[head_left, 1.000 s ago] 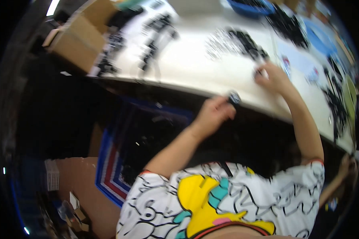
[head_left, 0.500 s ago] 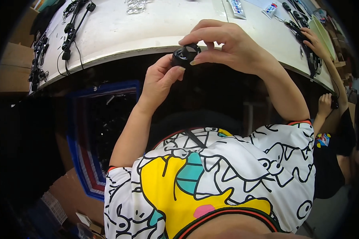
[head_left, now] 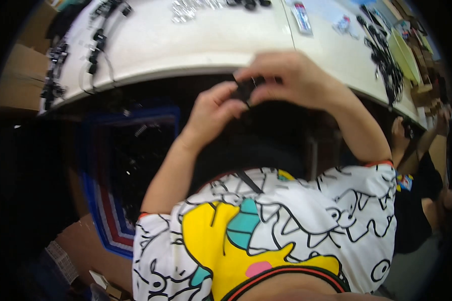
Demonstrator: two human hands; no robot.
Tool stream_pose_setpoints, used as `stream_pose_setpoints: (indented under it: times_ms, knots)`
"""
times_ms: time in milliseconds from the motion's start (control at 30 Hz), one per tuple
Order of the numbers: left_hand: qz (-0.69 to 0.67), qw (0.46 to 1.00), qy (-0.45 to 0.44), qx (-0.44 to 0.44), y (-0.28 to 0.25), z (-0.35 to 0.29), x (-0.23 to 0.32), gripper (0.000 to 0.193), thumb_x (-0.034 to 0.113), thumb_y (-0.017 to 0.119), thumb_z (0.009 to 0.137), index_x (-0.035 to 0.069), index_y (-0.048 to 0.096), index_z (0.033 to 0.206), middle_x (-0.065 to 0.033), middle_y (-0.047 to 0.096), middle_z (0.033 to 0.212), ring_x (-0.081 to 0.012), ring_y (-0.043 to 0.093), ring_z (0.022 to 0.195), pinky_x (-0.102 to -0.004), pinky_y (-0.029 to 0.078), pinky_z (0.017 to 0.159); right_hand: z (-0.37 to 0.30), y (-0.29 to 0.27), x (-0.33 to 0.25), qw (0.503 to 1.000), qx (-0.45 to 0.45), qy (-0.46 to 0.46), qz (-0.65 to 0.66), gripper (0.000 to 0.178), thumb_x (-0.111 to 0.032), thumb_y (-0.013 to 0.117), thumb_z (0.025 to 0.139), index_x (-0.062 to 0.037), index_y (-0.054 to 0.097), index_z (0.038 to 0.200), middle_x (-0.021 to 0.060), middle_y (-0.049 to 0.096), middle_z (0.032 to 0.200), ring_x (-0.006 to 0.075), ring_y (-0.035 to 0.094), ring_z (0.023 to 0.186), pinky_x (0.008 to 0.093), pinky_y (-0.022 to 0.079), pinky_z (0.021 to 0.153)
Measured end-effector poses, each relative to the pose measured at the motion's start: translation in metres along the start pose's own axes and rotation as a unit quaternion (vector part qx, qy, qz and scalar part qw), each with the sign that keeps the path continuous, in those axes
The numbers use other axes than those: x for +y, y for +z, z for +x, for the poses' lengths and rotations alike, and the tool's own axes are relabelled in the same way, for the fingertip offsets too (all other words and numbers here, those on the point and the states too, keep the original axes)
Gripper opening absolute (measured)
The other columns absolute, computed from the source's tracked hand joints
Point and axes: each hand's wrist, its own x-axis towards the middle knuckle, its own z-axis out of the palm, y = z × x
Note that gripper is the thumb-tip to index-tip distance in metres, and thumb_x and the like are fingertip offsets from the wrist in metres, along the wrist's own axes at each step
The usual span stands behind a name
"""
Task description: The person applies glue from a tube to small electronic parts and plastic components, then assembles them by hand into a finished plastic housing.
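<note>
In front of the table's near edge, both hands hold one small black round part point(head_left: 244, 91). It is blurred, and its exact kind cannot be made out. My left hand point(head_left: 211, 110) pinches its left side between thumb and fingers. From the right and above, my right hand point(head_left: 294, 80) closes thumb and fingers round its other side, hiding much of it.
Black cables point(head_left: 96, 50) lie on the white table point(head_left: 196, 45) at left, with more cables point(head_left: 386, 70) at right. Clear small pieces point(head_left: 186, 10), black parts point(head_left: 250, 4) and a tube point(head_left: 301, 19) lie farther back. A blue-rimmed bin point(head_left: 93, 200) stands below left. A co-worker's hand point(head_left: 399, 131) is at right.
Both hands have come slightly nearer to me with the black part, whose glossy face no longer shows. The co-worker's hand has left the cables on the right. The whole view has shifted slightly.
</note>
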Motion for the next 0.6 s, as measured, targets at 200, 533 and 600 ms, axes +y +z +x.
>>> stream_pose_setpoints:
  times_ms: [200, 533, 600]
  knots:
    - [-0.111, 0.989, -0.054, -0.084, -0.001, -0.001, -0.014, 0.016, 0.002, 0.056, 0.077, 0.004, 0.058, 0.093, 0.003, 0.054, 0.076, -0.0043, 0.049, 0.068, -0.0185, 0.041, 0.062, 0.001, -0.004, -0.012, 0.995, -0.052, 0.071, 0.051, 0.032, -0.017, 0.073, 0.065, -0.0064, 0.063, 0.094, 0.0095, 0.063, 0.077, 0.0219, 0.061, 0.062, 0.0288, 0.048, 0.056]
    - [-0.095, 0.991, -0.043, -0.085, 0.005, -0.009, -0.011, 0.02, 0.006, 0.054, 0.083, 0.003, 0.055, 0.102, 0.0027, 0.053, 0.077, -0.0046, 0.047, 0.068, -0.0189, 0.041, 0.063, -0.006, -0.011, -0.024, 0.995, -0.094, -0.001, 0.035, 0.034, -0.018, 0.066, 0.074, -0.008, 0.058, 0.106, 0.011, 0.061, 0.092, 0.0267, 0.061, 0.074, 0.0334, 0.048, 0.068]
    - [-0.09, 0.99, -0.037, -0.106, 0.004, -0.008, -0.009, 0.023, 0.005, 0.054, 0.083, 0.003, 0.054, 0.106, 0.0028, 0.054, 0.078, -0.0045, 0.048, 0.069, -0.0186, 0.041, 0.064, -0.007, -0.011, -0.023, 0.996, -0.076, -0.018, 0.05, 0.031, -0.02, 0.067, 0.073, -0.0088, 0.059, 0.102, 0.0104, 0.062, 0.087, 0.0263, 0.061, 0.073, 0.0331, 0.048, 0.066]
